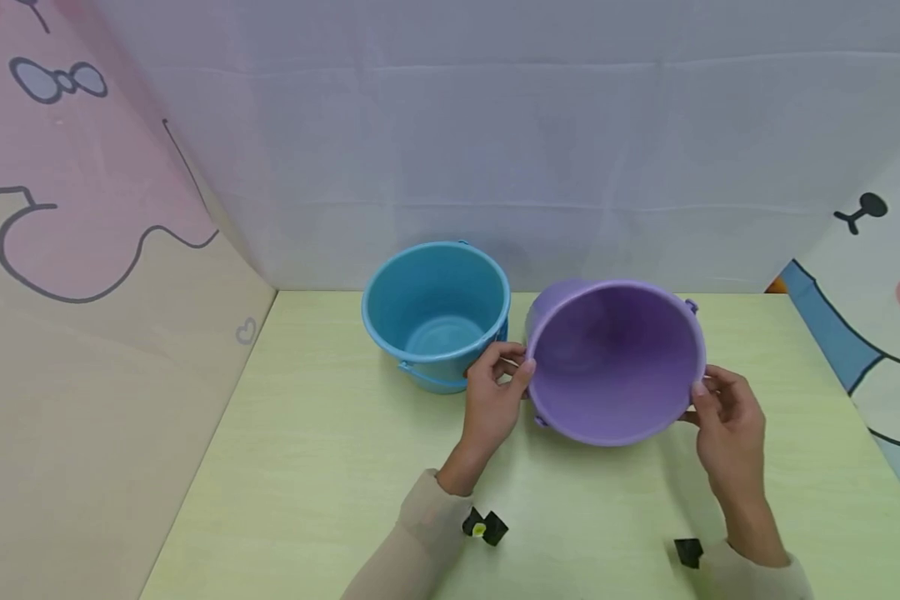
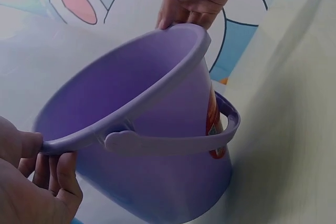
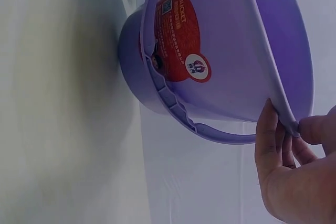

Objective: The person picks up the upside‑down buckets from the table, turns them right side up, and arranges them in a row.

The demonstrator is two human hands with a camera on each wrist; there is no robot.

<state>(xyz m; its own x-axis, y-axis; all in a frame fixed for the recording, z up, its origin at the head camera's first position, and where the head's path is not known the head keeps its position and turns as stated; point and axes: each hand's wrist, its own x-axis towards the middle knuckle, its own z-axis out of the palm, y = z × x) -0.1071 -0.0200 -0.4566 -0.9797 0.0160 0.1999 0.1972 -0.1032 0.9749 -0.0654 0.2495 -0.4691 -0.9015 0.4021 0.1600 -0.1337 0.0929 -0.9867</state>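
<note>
A purple bucket (image 1: 615, 367) is tilted in the head view, its mouth turned toward me. My left hand (image 1: 491, 396) pinches its rim on the left side, thumb on the inside edge. On the opposite side my right hand (image 1: 731, 429) pinches the rim too, with fingers behind it. The bucket's handle (image 2: 178, 144) hangs down along the outer wall in the left wrist view. A red label (image 3: 178, 38) shows on the wall in the right wrist view. Close beside my left hand stands a blue bucket (image 1: 435, 308), upright, with nothing seen inside.
Both buckets are at the far part of the pale yellow-green table (image 1: 307, 467). Behind it rises a white cloth backdrop (image 1: 450, 150). Printed cartoon panels stand at the left (image 1: 82, 375) and right (image 1: 877, 317) sides.
</note>
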